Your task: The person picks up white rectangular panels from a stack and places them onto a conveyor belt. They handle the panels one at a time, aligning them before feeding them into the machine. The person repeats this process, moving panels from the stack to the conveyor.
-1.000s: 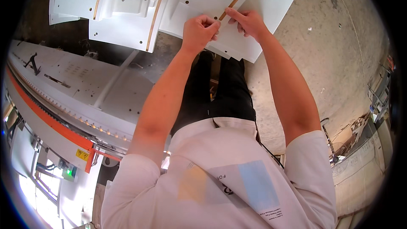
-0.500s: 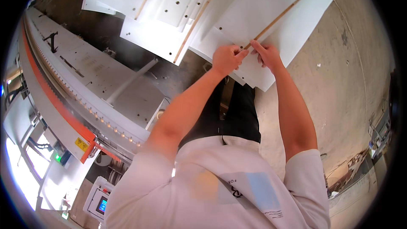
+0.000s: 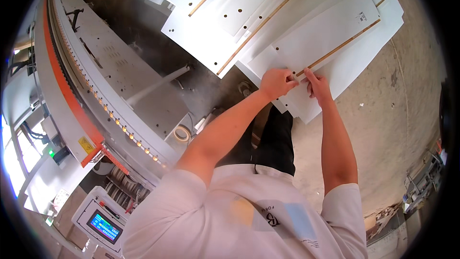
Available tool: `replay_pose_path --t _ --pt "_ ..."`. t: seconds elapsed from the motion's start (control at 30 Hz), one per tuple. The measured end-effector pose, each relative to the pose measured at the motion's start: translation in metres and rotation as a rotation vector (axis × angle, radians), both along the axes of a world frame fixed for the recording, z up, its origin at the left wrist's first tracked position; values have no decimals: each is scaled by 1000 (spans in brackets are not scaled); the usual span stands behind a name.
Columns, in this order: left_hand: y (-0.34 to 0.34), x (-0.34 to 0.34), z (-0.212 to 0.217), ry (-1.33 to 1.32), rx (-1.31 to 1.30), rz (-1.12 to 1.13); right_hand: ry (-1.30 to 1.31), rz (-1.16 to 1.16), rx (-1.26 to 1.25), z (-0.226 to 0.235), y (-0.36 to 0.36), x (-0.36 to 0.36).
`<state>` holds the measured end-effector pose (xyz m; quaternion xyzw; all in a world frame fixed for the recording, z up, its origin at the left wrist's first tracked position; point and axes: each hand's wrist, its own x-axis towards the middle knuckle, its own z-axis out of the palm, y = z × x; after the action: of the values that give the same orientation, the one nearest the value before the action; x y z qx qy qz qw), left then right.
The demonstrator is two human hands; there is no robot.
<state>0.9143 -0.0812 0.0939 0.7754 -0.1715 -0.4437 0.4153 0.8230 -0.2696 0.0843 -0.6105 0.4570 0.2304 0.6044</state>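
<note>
Both hands work at the near end of a narrow white panel (image 3: 330, 38) with a brown strip (image 3: 340, 45) along it, lying on larger white panels (image 3: 378, 38). My left hand (image 3: 279, 84) is closed, its thumb and fingers pinched together over the panel's near corner; what is between them is hidden. Close beside it on the right, my right hand (image 3: 317, 86) has a fingertip and thumb at the strip's near end, the other fingers curled. Whether it grips anything is too small to see.
More white panels (image 3: 201, 43) with brown strips and dark holes lie to the far left. A long machine with an orange rail (image 3: 62, 81) and a grey bed (image 3: 139, 86) runs along the left. Its control screen (image 3: 104, 225) is at lower left, a tape-like ring (image 3: 182, 133) near the bed's end.
The whole view has shifted, so panels and hands sit lower and further right in the picture. Both hands stay at the strip's near end, with the fingers slightly rearranged.
</note>
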Motion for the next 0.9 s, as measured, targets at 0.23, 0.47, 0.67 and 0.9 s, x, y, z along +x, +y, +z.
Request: replay_pose_path --t 0.23,0.47,0.67,0.9 --pt "16 3 2 240 -155 280 -1 6 -3 3 0 3" --pt "53 45 5 105 -363 1038 8 -10 4 -1 2 1" --pt "76 104 22 98 -195 1052 16 -10 -2 -3 2 0" --pt "82 115 15 166 -159 995 14 -17 7 -6 0 -2"
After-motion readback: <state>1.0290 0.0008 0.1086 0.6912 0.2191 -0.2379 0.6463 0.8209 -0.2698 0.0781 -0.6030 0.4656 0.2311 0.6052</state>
